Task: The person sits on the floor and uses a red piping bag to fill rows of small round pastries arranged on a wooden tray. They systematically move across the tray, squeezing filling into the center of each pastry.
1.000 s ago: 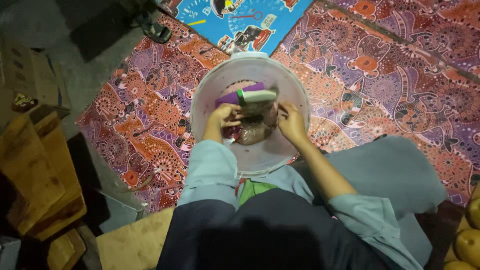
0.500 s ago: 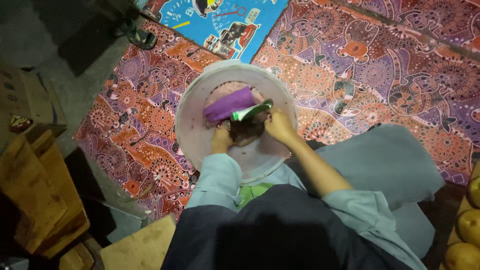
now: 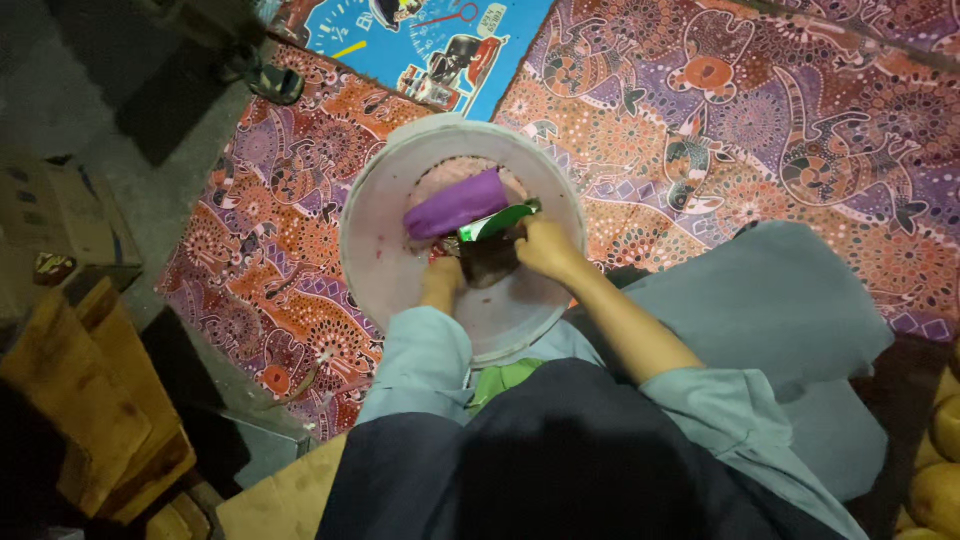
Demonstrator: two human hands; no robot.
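A white plastic bucket (image 3: 372,245) stands on a patterned mat in front of me. Inside it lies a purple oblong thing (image 3: 457,204). Over the bucket, my left hand (image 3: 441,280) and my right hand (image 3: 540,248) both hold a dark brownish lump (image 3: 489,260). A green-handled tool (image 3: 498,219) sticks out from my right hand, next to the purple thing. Which hand bears most of the lump I cannot tell.
The red and purple patterned mat (image 3: 720,120) covers the floor; a blue printed sheet (image 3: 440,40) lies beyond the bucket. Wooden crates (image 3: 90,410) stand at left, a grey cloth (image 3: 770,320) at right, and yellowish round fruits (image 3: 935,490) at the bottom right corner.
The view has shifted, so the bucket sits lower and more central. The purple thing shows more fully, and my hands have drawn closer over the dark lump.
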